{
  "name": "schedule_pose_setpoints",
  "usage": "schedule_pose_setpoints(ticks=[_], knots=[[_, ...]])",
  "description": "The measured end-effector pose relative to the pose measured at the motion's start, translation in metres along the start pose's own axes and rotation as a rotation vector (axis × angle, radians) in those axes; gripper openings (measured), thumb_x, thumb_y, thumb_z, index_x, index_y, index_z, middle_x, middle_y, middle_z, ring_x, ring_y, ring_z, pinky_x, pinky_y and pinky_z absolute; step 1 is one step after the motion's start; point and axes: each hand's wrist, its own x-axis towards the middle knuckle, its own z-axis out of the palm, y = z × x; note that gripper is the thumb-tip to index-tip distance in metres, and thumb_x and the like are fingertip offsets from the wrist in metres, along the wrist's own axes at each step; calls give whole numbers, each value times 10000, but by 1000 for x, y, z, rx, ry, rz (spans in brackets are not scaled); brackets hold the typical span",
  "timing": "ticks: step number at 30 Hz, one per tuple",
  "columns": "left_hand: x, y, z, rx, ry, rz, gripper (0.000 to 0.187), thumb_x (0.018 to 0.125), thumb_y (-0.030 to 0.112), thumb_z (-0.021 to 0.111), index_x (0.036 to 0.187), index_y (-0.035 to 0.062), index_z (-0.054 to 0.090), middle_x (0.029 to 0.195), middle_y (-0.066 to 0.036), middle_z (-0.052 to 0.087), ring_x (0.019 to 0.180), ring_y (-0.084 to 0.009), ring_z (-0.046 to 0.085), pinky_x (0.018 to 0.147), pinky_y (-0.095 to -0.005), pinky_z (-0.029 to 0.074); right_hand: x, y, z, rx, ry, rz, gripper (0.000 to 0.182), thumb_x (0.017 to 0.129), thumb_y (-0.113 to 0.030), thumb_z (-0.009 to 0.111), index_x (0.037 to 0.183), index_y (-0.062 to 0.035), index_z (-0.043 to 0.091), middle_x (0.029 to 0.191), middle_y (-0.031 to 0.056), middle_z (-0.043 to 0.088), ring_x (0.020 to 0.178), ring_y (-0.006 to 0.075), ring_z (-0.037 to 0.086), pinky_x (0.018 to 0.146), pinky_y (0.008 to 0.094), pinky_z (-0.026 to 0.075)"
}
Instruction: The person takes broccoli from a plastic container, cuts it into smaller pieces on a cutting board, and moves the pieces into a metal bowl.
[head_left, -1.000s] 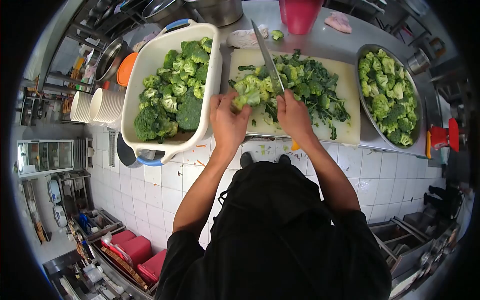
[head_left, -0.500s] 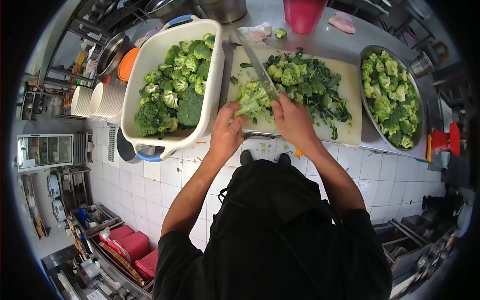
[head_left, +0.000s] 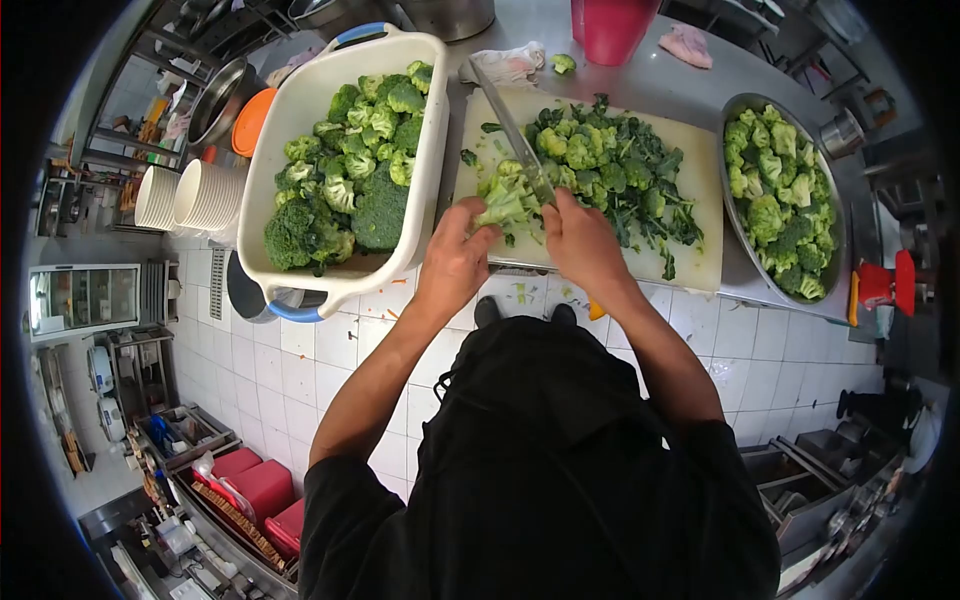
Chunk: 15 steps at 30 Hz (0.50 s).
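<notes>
My left hand is closed on a pale green broccoli stem piece at the near left of the white cutting board. My right hand grips the handle of a long knife, whose blade points away and to the left, across the far side of the piece. Cut florets and dark broccoli leaves lie heaped on the board, right of the blade. Small green scraps are scattered around the piece. The knife's handle is mostly hidden in my fingers.
A white tub of broccoli stands left of the board, and an oval metal bowl of florets stands right. Beyond are a red container, a crumpled cloth, a pink cloth and a loose floret.
Both hands keep nearly the same place and hold. The knife has shifted very slightly, and the whole view has moved a little.
</notes>
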Motion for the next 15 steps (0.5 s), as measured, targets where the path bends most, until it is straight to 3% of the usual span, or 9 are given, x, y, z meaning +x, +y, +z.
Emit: schedule_pose_setpoints(ticks=[6, 9, 12, 15], knots=[[-18, -9, 9, -70, 79, -192, 386, 718, -134, 689, 1067, 29, 664, 1258, -208, 505, 1123, -409, 602, 844, -444, 566, 32, 23, -9, -41, 147, 24, 260, 1023, -215, 523, 1177, -9, 555, 782, 248, 684, 857, 488, 660, 770, 594, 504], [-18, -1, 12, -110, 156, -219, 408, 724, -112, 700, 1103, 18, 619, 1267, -210, 507, 1135, -411, 597, 868, -454, 554, 31, 22, -8, -37, 181, -28, 252, 1024, -225, 527, 1157, -13, 555, 749, 239, 676, 785, 482, 655, 730, 599, 497], [-21, -4, 16, -128, 189, -241, 400, 725, -84, 715, 1093, 5, 587, 1272, -211, 524, 1146, -417, 592, 910, -456, 535, 9, 2, -12, 49, 51, 25, 240, 1027, -227, 533, 1143, -19, 554, 701, 227, 660, 698, 478, 642, 665, 591, 492], [-26, -12, 22, -216, 201, -284, 384, 725, -61, 722, 1076, 5, 582, 1279, -209, 542, 1157, -414, 591, 937, -446, 522, -7, 7, 8, 98, 76, -158, 228, 1030, -225, 537, 1131, -21, 554, 662, 225, 642, 638, 475, 628, 612, 577, 488]])
